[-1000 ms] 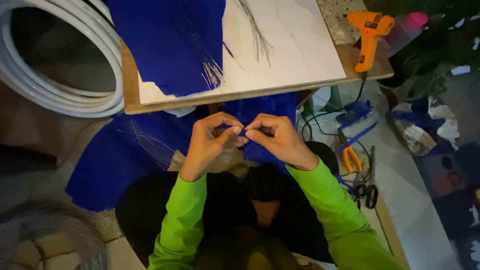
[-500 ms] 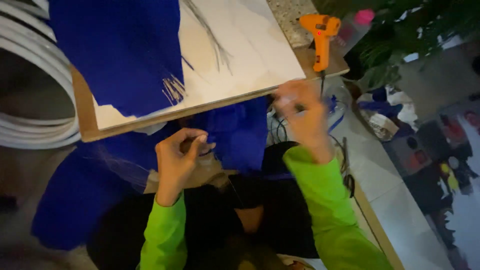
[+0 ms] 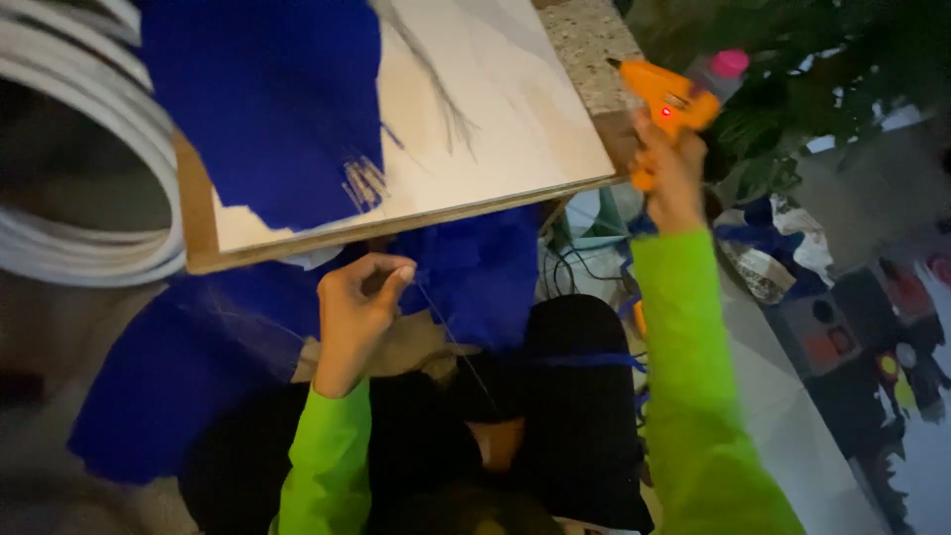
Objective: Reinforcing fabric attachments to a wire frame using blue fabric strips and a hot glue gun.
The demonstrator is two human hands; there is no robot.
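Orange glue gun [image 3: 666,104] sits gripped in the right hand [image 3: 670,178]; left hand [image 3: 355,312] pinches a thin wire [image 3: 451,332] below the board [image 3: 475,149]

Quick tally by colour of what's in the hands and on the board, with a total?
Orange: 1, glue gun in the right hand
Blue: 1, sheet on the board
Dark: 1, thin strand pinched by the left hand
Total: 3
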